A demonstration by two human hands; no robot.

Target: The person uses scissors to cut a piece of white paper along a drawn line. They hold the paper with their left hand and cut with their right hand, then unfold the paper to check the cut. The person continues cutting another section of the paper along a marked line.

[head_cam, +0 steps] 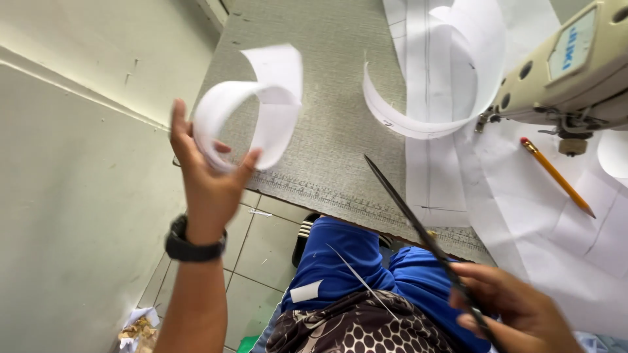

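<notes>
My left hand point(208, 175), with a black watch on the wrist, is raised over the table's left edge and pinches a curled white paper strip point(261, 104). My right hand point(517, 307) is low at the right and grips black scissors point(409, 208), whose closed blades point up and left over the table edge. A second curved paper strip point(425, 98) arches off the large white paper sheets point(556, 229) lying on the table.
A grey worktable point(327, 117) runs ahead, with a cream sewing machine point(575, 72) at the upper right and an orange pencil point(556, 175) on the paper. A pale wall is to the left. Below are tiled floor, blue trousers and paper scraps point(139, 325).
</notes>
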